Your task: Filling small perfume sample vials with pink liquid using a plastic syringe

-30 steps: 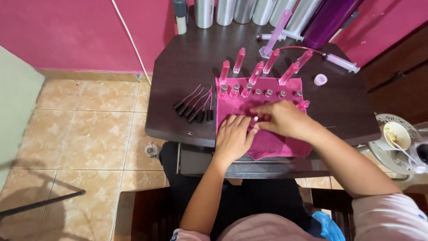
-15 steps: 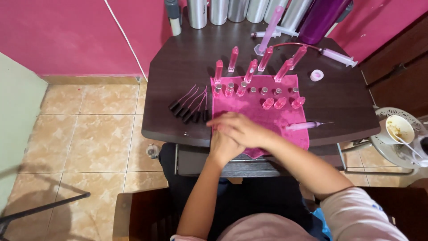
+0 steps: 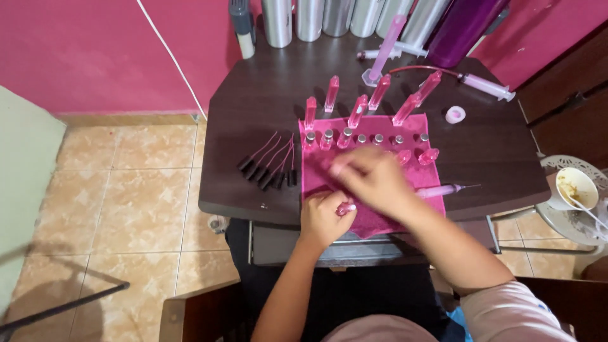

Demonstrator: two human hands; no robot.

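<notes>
From the head camera I am seeing my left hand (image 3: pixel 325 217) curling closed around a small pink tube (image 3: pixel 346 207) at the near edge of the pink cloth (image 3: pixel 386 218) on the dark desk (image 3: pixel 266 107). My right hand (image 3: pixel 373 180) is hovering just above it, blurred, so I cannot tell how far it is opening or whether it is gripping anything. A pink syringe (image 3: pixel 443 189) is lying beside that hand. Black-handled applicators (image 3: pixel 269 166) are lying left of the cloth.

Both hands (image 3: pixel 354 196) over pink cloth (image 3: pixel 373 142), perhaps gripping a small tube (image 3: pixel 346 207).
</notes>
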